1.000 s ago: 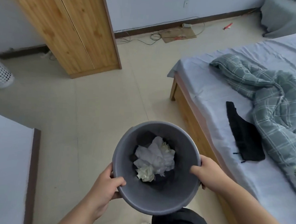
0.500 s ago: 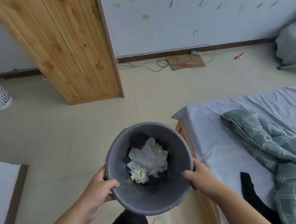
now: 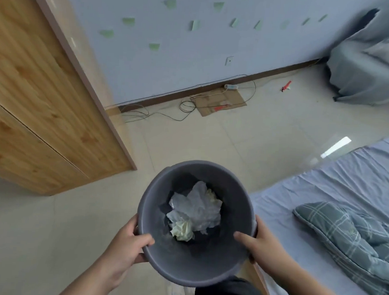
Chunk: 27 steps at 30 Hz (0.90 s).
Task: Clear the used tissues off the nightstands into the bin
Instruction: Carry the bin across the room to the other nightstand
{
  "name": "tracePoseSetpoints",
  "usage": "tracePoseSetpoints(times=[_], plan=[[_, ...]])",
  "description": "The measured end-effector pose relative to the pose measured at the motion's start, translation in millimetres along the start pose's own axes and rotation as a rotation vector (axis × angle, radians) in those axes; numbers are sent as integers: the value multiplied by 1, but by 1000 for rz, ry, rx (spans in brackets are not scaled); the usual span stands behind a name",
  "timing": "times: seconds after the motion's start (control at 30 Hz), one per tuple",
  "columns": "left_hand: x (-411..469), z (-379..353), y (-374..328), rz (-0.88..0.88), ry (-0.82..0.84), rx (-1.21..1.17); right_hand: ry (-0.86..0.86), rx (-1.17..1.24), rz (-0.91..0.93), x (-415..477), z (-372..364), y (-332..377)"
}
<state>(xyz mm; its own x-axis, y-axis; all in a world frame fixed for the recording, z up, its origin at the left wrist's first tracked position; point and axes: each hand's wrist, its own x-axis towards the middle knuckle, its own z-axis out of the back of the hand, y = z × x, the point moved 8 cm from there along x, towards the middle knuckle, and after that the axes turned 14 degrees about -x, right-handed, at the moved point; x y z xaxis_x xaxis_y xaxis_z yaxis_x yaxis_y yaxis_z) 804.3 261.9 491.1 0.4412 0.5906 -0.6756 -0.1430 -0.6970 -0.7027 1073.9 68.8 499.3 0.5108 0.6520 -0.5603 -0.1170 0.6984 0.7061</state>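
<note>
Gripping the rim from opposite sides, the left hand (image 3: 126, 245) and the right hand (image 3: 260, 245) carry the grey bin (image 3: 193, 268) at waist height, each thumb hooked over the inner wall and the fingers wrapped outside; both hands are clenched on the rim and hold nothing else. The used tissues (image 3: 195, 213), a loose crumpled white wad with a yellowish piece at its near edge, lie on the bottom of the bin, well below the rim. The bin appears tilted slightly toward the person, so a sharper tilt or a jolt in walking could, in judgement, let the light wad slide up the wall and spill onto the tiled floor (image 3: 47, 229). Just right of the bin runs the bed (image 3: 346, 179), whose wooden frame edge sits close to the right forearm; a knock against it could loosen that grip. Left stands the wardrobe (image 3: 43, 104), narrowing the passage between. Farther off, loose cables (image 3: 184, 105) and a flattened piece of cardboard (image 3: 221, 101) lie along the skirting, a likely trip or snag hazard if the path leads that way. No nightstand is visible here, so whether more tissues remain cannot be told.
</note>
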Motion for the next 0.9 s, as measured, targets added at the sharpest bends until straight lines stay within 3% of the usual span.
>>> tracePoseSetpoints(times=[0.2, 0.4, 0.6, 0.9], plan=[[118, -52, -90, 38, 20, 48, -103, 124, -70, 105, 47, 37], [239, -129, -182, 77, 73, 93, -81, 137, -98, 231, 128, 86], [346, -223, -297, 57, 185, 203, -188, 158, -129, 329, 219, 145], [540, -383, -412, 80, 418, 414, -392, 150, -139, 470, 347, 202]])
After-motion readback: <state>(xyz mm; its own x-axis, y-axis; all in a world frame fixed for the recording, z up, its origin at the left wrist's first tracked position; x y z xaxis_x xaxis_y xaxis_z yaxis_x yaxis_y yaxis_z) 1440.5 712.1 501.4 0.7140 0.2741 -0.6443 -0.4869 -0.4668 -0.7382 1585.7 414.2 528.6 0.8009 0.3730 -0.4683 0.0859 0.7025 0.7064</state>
